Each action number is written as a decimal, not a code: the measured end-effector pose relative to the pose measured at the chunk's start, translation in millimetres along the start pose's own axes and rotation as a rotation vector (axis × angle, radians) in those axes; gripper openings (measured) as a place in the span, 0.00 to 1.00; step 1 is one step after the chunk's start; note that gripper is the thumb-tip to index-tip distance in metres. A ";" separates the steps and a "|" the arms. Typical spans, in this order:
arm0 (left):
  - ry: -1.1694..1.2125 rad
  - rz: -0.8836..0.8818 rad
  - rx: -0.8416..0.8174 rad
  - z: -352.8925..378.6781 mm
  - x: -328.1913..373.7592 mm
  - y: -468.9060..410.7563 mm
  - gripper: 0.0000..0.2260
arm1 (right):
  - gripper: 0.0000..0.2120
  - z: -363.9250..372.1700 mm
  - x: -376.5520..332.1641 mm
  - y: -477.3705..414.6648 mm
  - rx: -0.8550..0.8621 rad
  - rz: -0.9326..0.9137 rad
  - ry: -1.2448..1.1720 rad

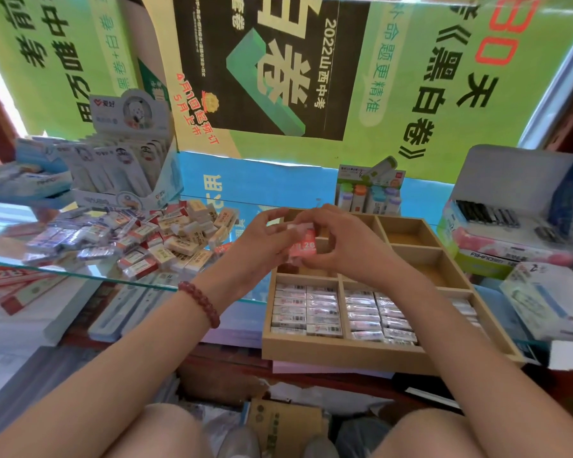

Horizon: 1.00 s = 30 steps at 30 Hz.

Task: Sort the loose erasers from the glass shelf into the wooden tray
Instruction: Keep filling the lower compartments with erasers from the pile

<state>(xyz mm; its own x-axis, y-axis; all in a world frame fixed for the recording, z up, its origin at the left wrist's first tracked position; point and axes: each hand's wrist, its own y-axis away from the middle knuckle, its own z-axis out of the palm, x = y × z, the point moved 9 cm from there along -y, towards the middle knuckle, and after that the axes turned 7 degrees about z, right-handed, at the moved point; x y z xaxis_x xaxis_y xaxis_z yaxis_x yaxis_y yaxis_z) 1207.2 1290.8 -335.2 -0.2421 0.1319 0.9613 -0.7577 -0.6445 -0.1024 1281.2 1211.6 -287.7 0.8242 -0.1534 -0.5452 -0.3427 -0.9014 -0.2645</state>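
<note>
Erasers [166, 239] lie heaped on the glass shelf [63, 267] near its front edge, display box [123, 170] behind. Left hand [262, 241] and right hand [346, 247] pinch one pink eraser [304, 248] in their fingers above bare back compartments of the wooden tray [344, 353].

left hand [262, 239]: raised mid-scene, fingers curled, pinching left end of pink eraser [303, 247] | right hand [341, 246]: just right of it, fingers curled round right end of same eraser | fingertips: close together, almost meeting | forearms: bare, entering from near left and near right, converging farther in | knees: bare, near edge
</note>
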 end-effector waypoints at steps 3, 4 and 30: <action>-0.488 0.109 0.040 -9.6 4.2 -7.9 0.12 | 0.25 -9.3 30.3 -6.4 0.111 0.168 0.152; -0.707 0.178 0.013 -9.7 7.6 -9.1 0.13 | 0.25 -7.9 37.9 -7.0 0.119 0.202 0.194; -1.352 0.325 -0.352 -1.8 -24.9 -8.8 0.11 | 0.22 36.0 54.2 -19.7 -0.093 0.348 0.500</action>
<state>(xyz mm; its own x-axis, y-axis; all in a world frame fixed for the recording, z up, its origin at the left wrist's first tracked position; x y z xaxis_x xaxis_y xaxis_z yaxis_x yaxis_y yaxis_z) 1218.8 1294.5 -358.7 0.1697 -0.9157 0.3643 -0.9378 -0.2637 -0.2259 1316.4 1235.7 -340.7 0.7905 -0.5958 -0.1416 -0.6073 -0.7926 -0.0552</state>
